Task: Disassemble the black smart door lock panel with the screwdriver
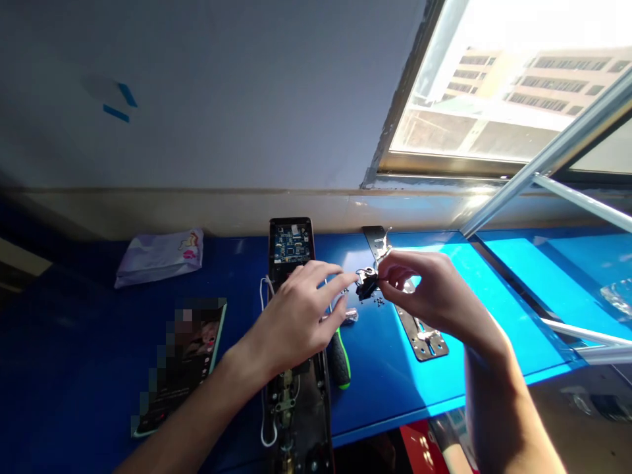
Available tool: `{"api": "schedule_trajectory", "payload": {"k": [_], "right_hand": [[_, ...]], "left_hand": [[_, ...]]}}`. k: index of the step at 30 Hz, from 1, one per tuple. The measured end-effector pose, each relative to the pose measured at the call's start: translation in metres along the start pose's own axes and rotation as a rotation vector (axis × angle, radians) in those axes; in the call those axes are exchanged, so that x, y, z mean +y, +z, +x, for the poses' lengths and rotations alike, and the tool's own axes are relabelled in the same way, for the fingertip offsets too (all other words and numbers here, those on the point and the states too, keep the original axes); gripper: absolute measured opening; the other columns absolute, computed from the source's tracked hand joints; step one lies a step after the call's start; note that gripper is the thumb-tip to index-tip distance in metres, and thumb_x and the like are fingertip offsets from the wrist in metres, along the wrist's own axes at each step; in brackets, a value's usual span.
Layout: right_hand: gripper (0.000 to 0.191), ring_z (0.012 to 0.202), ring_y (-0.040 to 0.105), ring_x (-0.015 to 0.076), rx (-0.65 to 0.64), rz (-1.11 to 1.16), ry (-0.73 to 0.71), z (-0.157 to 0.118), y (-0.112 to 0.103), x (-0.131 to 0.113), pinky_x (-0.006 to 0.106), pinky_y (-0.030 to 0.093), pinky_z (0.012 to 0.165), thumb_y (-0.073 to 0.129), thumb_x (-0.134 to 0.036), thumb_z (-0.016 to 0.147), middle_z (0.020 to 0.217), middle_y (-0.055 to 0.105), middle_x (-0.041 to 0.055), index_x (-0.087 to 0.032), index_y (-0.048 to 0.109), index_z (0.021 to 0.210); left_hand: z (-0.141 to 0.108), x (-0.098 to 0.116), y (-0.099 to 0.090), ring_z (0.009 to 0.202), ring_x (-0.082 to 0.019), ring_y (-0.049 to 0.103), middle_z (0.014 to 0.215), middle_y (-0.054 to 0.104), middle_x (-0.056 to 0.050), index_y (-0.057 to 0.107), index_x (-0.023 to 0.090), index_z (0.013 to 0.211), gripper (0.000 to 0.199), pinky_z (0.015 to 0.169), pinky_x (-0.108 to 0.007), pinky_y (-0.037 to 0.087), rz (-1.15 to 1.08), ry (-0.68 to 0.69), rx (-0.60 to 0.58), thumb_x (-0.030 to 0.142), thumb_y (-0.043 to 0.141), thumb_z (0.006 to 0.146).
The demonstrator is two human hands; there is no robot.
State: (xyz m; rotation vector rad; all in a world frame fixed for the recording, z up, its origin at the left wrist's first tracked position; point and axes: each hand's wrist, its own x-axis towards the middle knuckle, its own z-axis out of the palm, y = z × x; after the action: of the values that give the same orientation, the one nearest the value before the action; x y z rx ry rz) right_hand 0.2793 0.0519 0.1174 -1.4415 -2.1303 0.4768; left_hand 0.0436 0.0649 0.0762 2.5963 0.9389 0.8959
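Note:
My right hand (pixel 419 283) pinches a small black part with thin wires (pixel 366 284) above the blue table. From the left, my left hand (pixel 309 316) reaches toward that part with its fingers apart, the index fingertip at its edge. Beneath my left hand lies a long black housing (pixel 316 421) with a blue circuit board (pixel 291 244) at its far end and a white cable along its left side. A green and black screwdriver handle (pixel 340 361) rests beside the housing. Tiny screws (pixel 379 301) are scattered under the held part.
A black metal plate (pixel 427 342) lies partly behind my right hand. At the left are a phone (pixel 185 368) and a pale purple packet (pixel 160 258). A metal frame (pixel 543 161) slants across the right, before the window.

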Motion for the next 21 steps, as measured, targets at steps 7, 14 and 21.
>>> {"api": "schedule_trajectory", "payload": {"k": [7,14,21], "right_hand": [[0.021,0.078,0.068,0.0139,-0.431,-0.18,0.2,-0.01,0.013,0.057,0.031,0.06,0.072,0.071,-0.036,0.098,0.095,0.072,0.0013,-0.016,0.07,0.102],[0.035,0.106,0.071,0.0226,-0.63,-0.224,0.288,-0.003,0.033,0.084,0.044,0.062,0.091,0.068,-0.04,0.1,0.127,0.069,0.0087,-0.018,0.066,0.127],[0.034,0.107,0.07,0.0227,-0.611,-0.186,0.273,-0.005,0.038,0.094,0.044,0.062,0.092,0.068,-0.041,0.101,0.128,0.069,0.0088,-0.019,0.066,0.127]], "left_hand": [[0.025,0.012,0.036,0.107,-0.029,0.067,0.108,0.074,-0.009,0.074,0.019,0.108,0.023,0.093,-0.048,0.056,0.207,0.085,-0.528,0.024,0.052,0.106],[0.029,0.017,0.067,0.106,-0.033,0.069,0.106,0.076,-0.012,0.074,0.016,0.106,0.026,0.09,-0.048,0.056,0.362,0.144,-0.671,0.023,0.049,0.105],[0.033,0.021,0.07,0.108,-0.034,0.07,0.108,0.076,-0.013,0.075,0.016,0.104,0.028,0.09,-0.049,0.056,0.379,0.128,-0.712,0.023,0.048,0.106]]}}
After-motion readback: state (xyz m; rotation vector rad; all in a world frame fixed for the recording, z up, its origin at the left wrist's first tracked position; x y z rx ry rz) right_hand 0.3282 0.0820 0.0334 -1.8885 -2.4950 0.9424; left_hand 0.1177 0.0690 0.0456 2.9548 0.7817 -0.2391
